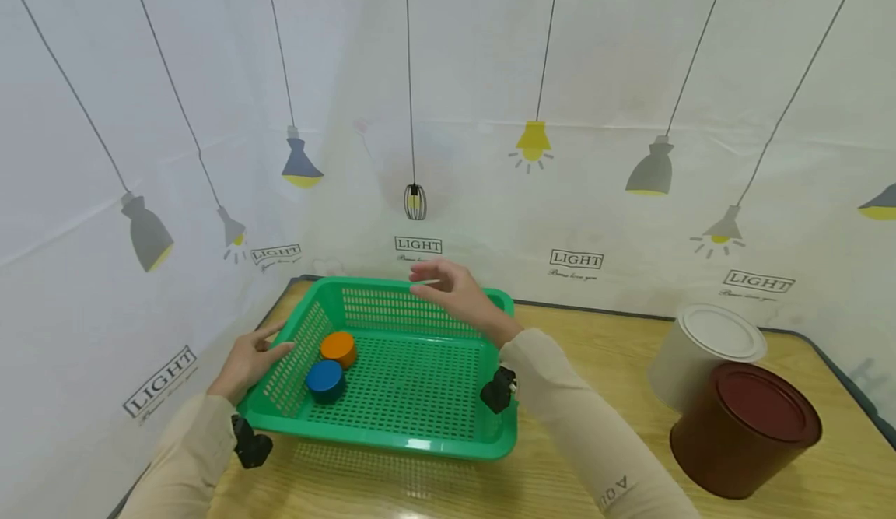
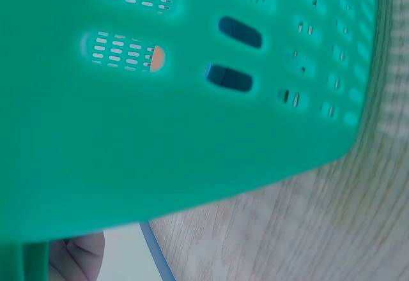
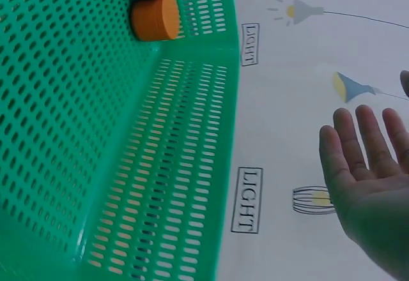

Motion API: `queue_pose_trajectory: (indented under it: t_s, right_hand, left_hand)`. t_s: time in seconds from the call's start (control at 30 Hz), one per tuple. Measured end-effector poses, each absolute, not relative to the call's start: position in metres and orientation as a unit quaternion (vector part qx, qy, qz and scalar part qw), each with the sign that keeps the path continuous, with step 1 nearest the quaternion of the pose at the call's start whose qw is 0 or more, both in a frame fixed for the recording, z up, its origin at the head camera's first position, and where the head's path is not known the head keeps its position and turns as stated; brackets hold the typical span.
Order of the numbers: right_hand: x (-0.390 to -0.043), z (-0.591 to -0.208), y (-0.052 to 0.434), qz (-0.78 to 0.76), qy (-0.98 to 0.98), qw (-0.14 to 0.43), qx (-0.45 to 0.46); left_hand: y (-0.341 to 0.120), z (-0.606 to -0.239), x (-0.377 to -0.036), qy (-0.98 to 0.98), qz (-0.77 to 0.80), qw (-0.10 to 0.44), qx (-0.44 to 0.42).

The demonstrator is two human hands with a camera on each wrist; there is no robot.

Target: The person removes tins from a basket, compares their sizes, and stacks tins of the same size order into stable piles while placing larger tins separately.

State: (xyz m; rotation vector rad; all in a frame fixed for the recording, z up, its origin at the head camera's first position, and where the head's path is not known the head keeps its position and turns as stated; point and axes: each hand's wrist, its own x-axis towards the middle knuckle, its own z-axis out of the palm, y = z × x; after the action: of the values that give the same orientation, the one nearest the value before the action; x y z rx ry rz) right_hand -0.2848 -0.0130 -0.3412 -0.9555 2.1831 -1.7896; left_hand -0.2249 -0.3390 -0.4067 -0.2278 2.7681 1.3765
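A green plastic basket (image 1: pixel 378 443) with slotted walls lies in front of me. Inside it, near its left wall, an orange round block (image 1: pixel 339 349) and a blue round block (image 1: pixel 326 380) sit side by side. My left hand (image 1: pixel 246 359) is at the basket's left rim, thumb and fingers spread apart; in the left wrist view the rim hides most of that hand (image 2: pixel 78 257). Over the basket's far rim my right hand (image 1: pixel 453 292) hovers with nothing in it. Its fingers look extended and the palm (image 3: pixel 377 198) faces the camera in the right wrist view.
On the right side of the wooden table (image 1: pixel 581 379) stand a white lidded can (image 1: pixel 689 355) and, in front of it, a dark red-brown can (image 1: pixel 745 429). A pale curtain (image 1: pixel 476 169) printed with hanging lamps closes off the back and left.
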Motion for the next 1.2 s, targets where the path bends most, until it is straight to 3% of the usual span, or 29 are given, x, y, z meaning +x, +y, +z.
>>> queue_pose_trajectory:
  t_s: [0.33, 0.67, 0.93, 1.2]
  right_hand:
    - [-0.273, -0.334, -0.043, -0.591, 0.735, 0.123, -0.307]
    - [-0.294, -0.381, -0.072, -0.607, 0.725, 0.155, -0.286]
    - [-0.29, -0.401, -0.103, -0.579, 0.746, 0.161, -0.287]
    - [-0.282, -0.413, -0.118, -0.536, 0.745, 0.243, -0.316]
  left_hand:
    - [-0.339, -0.406, -0.225, 0.886, 0.458, 0.018, -0.07]
    - [-0.341, -0.406, -0.225, 0.887, 0.456, 0.016, -0.068]
    - [-0.344, -0.404, -0.222, 0.887, 0.454, 0.017, -0.08]
    - [-0.342, -0.405, -0.223, 0.884, 0.463, 0.007, -0.069]
